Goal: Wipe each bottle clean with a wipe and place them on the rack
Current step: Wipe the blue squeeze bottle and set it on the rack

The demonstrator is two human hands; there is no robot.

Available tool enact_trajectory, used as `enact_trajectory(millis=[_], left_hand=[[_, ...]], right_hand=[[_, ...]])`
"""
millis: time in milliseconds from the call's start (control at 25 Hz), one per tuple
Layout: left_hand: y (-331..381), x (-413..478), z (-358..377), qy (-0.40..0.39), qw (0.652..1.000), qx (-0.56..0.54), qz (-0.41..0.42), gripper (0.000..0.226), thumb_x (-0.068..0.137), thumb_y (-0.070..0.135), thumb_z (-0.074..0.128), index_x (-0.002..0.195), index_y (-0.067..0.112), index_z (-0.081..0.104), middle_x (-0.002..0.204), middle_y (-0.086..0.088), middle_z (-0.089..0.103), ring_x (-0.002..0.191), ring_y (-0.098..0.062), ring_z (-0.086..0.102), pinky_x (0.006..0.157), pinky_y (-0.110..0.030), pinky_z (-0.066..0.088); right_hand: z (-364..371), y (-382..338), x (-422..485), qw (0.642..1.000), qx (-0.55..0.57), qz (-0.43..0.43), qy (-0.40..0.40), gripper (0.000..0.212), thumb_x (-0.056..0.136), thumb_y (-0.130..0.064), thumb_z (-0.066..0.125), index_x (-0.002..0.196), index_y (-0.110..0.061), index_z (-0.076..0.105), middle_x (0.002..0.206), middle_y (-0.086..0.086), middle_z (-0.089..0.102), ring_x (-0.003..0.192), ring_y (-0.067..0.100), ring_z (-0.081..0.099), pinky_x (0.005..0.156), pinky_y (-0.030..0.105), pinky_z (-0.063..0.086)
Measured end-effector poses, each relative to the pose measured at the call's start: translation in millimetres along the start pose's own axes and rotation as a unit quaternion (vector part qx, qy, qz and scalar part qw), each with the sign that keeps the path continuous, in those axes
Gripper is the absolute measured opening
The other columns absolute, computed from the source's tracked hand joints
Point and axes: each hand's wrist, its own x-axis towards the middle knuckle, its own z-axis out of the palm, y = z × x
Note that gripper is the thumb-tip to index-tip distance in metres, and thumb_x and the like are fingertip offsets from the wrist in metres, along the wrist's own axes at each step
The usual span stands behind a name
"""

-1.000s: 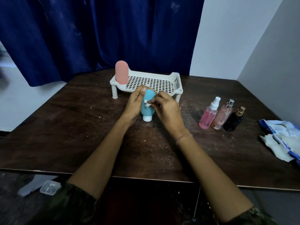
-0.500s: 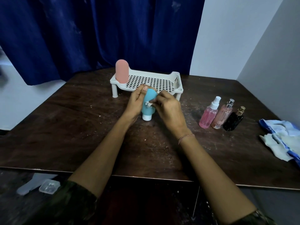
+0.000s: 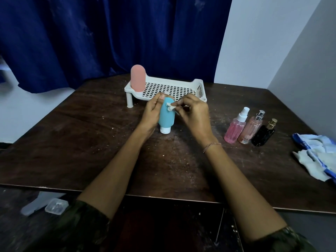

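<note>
Frame centre: left hand [image 3: 152, 114] upright, grip curled round the blue bottle [image 3: 166, 119], which stands cap-down on the table [image 3: 87, 142]. Right hand [image 3: 195, 116] has its grip pinched on a small white wipe [image 3: 171, 107] against the bottle's upper face. Rack [image 3: 171, 88] just behind.

Table [image 3: 87, 142], dark wood, scuffed and speckled; curtain [image 3: 91, 33], deep blue, behind; wall [image 3: 269, 37], pale, at right; small clear plastic box [image 3: 56, 205], on floor [image 3: 16, 231], lower left
</note>
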Motion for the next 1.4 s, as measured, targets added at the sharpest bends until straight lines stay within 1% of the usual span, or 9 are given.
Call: enact_trajectory(millis=[200,280,360,520,720,960,1120,1280,1400], left_hand=[[1.9,1.4,-4.7,0.024,0.999,0.03,0.011,0.022,0.101,0.014,0.035,0.095,0.01,0.056,0.101,-0.017,0.058,0.084,-0.007,0.055,0.071,-0.012,0.046],[0.3,2.9,-7.2,0.022,0.998,0.051,0.019,0.023,0.101,0.016,0.038,0.09,0.017,0.058,0.111,-0.026,0.056,0.092,-0.012,0.054,0.076,-0.014,0.046],[0.3,2.7,-7.8,0.017,0.997,0.072,0.035,0.024,0.1,0.016,0.041,0.088,0.02,0.061,0.109,-0.022,0.058,0.096,-0.013,0.054,0.081,-0.017,0.045],[5.3,0.4,-10.2,0.031,0.99,0.085,0.11,0.017,0.096,0.006,0.046,0.09,0.014,0.059,0.092,0.003,0.06,0.088,0.006,0.055,0.081,-0.011,0.042],[2.9,-0.4,-15.0,0.05,0.977,0.141,0.151,0.024,0.094,0.009,0.047,0.086,0.029,0.058,0.093,0.008,0.058,0.089,0.003,0.054,0.079,-0.023,0.045],[3.0,-4.0,-15.9,0.072,0.953,0.245,0.164,0.01,0.091,0.027,0.055,0.099,0.024,0.061,0.105,-0.004,0.051,0.088,-0.009,0.054,0.066,-0.011,0.041],[2.5,-8.0,-12.3,0.062,0.941,0.292,0.16,0.026,0.086,0.032,0.064,0.109,0.02,0.06,0.113,-0.002,0.051,0.097,-0.007,0.053,0.072,-0.004,0.041],[5.8,-9.7,-11.6,0.075,0.962,0.231,0.123,0.022,0.089,0.028,0.061,0.111,0.026,0.061,0.115,0.007,0.058,0.096,-0.001,0.056,0.073,-0.006,0.044],[4.2,-6.3,-13.4,0.061,0.983,0.144,0.097,0.02,0.094,0.018,0.055,0.11,0.027,0.062,0.115,0.013,0.062,0.101,0.007,0.056,0.088,-0.011,0.043]], right_hand=[[10.5,5.2,-22.4,0.998,0.037,0.039,-0.033,0.006,0.075,0.0,0.072,0.08,-0.001,0.068,0.085,0.006,0.063,0.067,-0.003,0.051,0.067,0.004,0.044],[13.4,6.1,-30.0,0.998,0.041,0.038,-0.042,0.006,0.075,-0.002,0.072,0.081,-0.002,0.069,0.085,0.005,0.062,0.067,0.003,0.054,0.067,0.008,0.046],[13.6,6.2,-34.2,0.997,0.034,0.033,-0.061,0.008,0.075,-0.003,0.072,0.083,-0.003,0.07,0.083,0.005,0.061,0.067,0.009,0.056,0.067,0.012,0.046],[18.9,7.3,-39.6,0.993,0.0,0.01,-0.118,0.01,0.076,-0.003,0.07,0.086,-0.005,0.071,0.082,0.006,0.06,0.068,0.011,0.055,0.068,0.011,0.04],[25.8,5.7,-43.0,0.981,-0.046,-0.017,-0.19,0.011,0.075,-0.007,0.071,0.086,-0.007,0.07,0.086,0.007,0.062,0.077,0.022,0.062,0.072,0.022,0.042],[20.3,5.5,-41.6,0.981,-0.093,-0.015,-0.167,0.013,0.076,-0.018,0.073,0.088,-0.016,0.071,0.087,-0.001,0.065,0.084,0.019,0.061,0.07,0.03,0.048],[22.4,4.3,-42.6,0.98,-0.088,-0.024,-0.175,0.013,0.076,-0.018,0.072,0.089,-0.017,0.071,0.085,-0.001,0.065,0.083,0.019,0.059,0.07,0.03,0.048],[20.8,11.1,-40.5,0.991,-0.023,0.06,-0.119,0.012,0.077,-0.018,0.072,0.089,-0.021,0.071,0.086,-0.003,0.068,0.073,0.014,0.061,0.071,0.032,0.051],[20.2,15.4,-39.1,0.992,0.023,0.111,-0.051,0.013,0.075,-0.016,0.074,0.087,-0.019,0.07,0.09,-0.006,0.071,0.075,0.008,0.063,0.074,0.03,0.053]])
